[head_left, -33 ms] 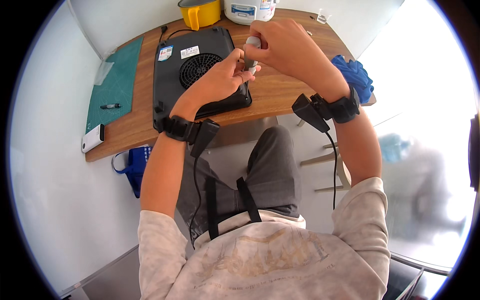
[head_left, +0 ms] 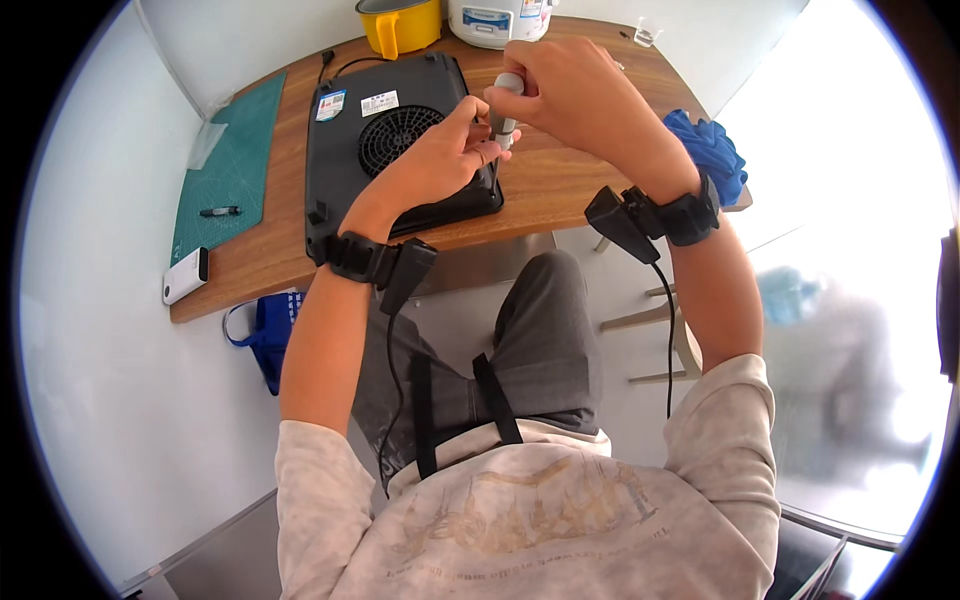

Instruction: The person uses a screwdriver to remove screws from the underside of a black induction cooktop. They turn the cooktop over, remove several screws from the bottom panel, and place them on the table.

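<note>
A black induction cooker (head_left: 335, 150) lies upside down on the wooden table, with its round fan grille facing up and labels beside it. Over its right edge stands a screwdriver (head_left: 508, 84) with a grey and white handle, its shaft pointing down toward the cooker's rim. My right hand (head_left: 565, 88) is closed round the top of the handle. Lower down, my left hand (head_left: 450, 155) steadies the screwdriver between bent fingers near the handle's bottom end. Where the tip meets the cooker is too small to make out.
A yellow pot (head_left: 405, 28) and a white rice cooker (head_left: 490, 25) stand at the back. On the left lie a green cutting mat (head_left: 235, 160), a black marker (head_left: 221, 212) and a white power bank (head_left: 185, 277). Blue cloth (head_left: 710, 150) sits at the table's right edge.
My right hand has turned very slightly on the screwdriver handle. Both hands keep their hold and the cooker has not moved.
</note>
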### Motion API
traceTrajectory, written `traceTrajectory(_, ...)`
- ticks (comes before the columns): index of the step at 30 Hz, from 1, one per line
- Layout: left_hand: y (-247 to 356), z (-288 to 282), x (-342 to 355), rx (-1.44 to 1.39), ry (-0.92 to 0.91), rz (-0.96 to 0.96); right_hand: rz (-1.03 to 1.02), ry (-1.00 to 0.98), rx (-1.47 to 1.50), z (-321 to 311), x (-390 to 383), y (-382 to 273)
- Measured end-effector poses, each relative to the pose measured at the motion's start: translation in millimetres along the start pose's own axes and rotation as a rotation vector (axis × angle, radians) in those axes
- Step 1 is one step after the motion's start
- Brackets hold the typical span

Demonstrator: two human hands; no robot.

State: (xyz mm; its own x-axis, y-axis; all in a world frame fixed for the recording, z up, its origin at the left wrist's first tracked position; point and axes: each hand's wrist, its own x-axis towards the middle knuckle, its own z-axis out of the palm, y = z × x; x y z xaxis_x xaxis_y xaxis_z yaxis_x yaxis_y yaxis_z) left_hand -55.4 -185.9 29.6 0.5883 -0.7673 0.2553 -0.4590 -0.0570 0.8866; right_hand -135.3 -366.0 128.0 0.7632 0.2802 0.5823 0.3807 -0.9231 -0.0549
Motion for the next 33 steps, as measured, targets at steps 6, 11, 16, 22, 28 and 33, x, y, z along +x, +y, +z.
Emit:
traceTrajectory(6,25.5,-1.4,-4.6,0.06,0.052,0.018,0.046,0.001,-0.155,5.7,3.6,-4.2)
traceTrajectory(11,22.0,1.6,2.5,0.052,0.188,0.11,0.112,-0.009,-0.203,8.8,6.9,-16.6)
traceTrajectory(16,30.0,2.0,1.5,-0.021,0.154,0.054,-0.013,0.054,-0.287,17.9,-0.8,-3.4)
traceTrajectory(22,41.8,3.1,0.2,0.044,0.103,-0.013,-0.005,0.082,-0.009,6.5,-11.1,-9.9)
traceTrajectory(28,43.2,-6.7,1.9,0.032,-0.028,-0.04,-0.019,-0.071,0.155,-6.3,-7.1,5.8)
traceTrajectory(33,31.6,-7.6,1.8,-0.277,-0.087,-0.032,0.011,-0.086,-0.027,-6.3,-5.4,6.3)
